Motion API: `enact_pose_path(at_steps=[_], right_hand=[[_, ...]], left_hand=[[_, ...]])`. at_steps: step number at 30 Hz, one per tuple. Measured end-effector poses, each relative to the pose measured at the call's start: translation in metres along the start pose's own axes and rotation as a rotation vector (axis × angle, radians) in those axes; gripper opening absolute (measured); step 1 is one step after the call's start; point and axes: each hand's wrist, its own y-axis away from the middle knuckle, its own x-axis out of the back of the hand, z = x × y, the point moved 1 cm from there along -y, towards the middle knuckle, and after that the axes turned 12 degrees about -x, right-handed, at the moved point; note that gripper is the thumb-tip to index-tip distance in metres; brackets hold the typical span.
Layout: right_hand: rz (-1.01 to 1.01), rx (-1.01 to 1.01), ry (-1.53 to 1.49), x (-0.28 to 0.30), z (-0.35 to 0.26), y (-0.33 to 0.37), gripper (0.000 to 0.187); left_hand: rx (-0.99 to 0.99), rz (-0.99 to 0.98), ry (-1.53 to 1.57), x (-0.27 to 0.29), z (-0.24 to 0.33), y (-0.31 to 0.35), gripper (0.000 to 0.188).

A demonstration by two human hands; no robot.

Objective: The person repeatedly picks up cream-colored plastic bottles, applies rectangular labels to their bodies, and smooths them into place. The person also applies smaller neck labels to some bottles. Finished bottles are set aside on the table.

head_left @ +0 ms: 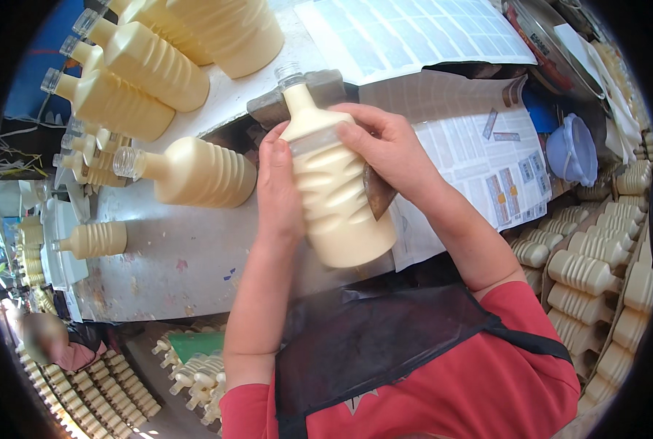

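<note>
Both hands are closed around a cream-coloured bottle (345, 208) with wavy ribbed sides and a clear neck, which points away from me. My left hand (277, 183) presses along its left side. On its upper right side lies my right hand (389, 143), thumb on the smooth band below the shoulder. A flat brown pointed piece, like a scraper blade (378, 194), sticks out from under the right palm; its grip is hidden. Behind the neck rests a grey pad or block (326, 88).
Several similar bottles (151, 69) stand at the far left, with a ribbed bottle (206, 172) and a smaller bottle (99, 240) on the metal table (173, 282). Printed sheets (480, 157) cover the right side, near a lilac bucket (572, 150). Racked bottles (583, 274) fill the right; a person (77, 347) sits lower left.
</note>
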Motion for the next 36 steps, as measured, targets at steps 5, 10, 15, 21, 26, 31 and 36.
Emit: enact_pose_path(at_steps=[5, 10, 15, 21, 26, 31, 36], right_hand=[[-0.061, -0.098, -0.175, 0.004, -0.012, 0.008, 0.039], [-0.094, -0.118, -0.265, 0.009, -0.006, 0.012, 0.041], [-0.058, -0.175, -0.211, 0.021, -0.002, 0.007, 0.040], [0.021, -0.052, -0.181, 0.006, -0.005, 0.003, 0.039], [0.075, -0.088, 0.064, 0.004, -0.016, 0.002, 0.045], [0.087, -0.097, 0.065, 0.003, -0.015, 0.002, 0.045], [0.096, -0.098, 0.066, 0.002, -0.012, 0.002, 0.045]], left_hand=[[0.023, 0.027, 0.028, 0.001, 0.000, 0.000, 0.049], [0.024, 0.035, 0.082, 0.002, -0.006, -0.002, 0.048], [0.008, 0.058, 0.000, 0.001, 0.000, 0.001, 0.045], [-0.055, 0.070, -0.057, -0.010, 0.020, -0.007, 0.036], [-0.032, 0.047, -0.092, -0.018, 0.024, -0.007, 0.045], [-0.033, 0.055, -0.077, -0.020, 0.023, -0.007, 0.045], [-0.047, 0.046, -0.081, -0.018, 0.021, -0.007, 0.043]])
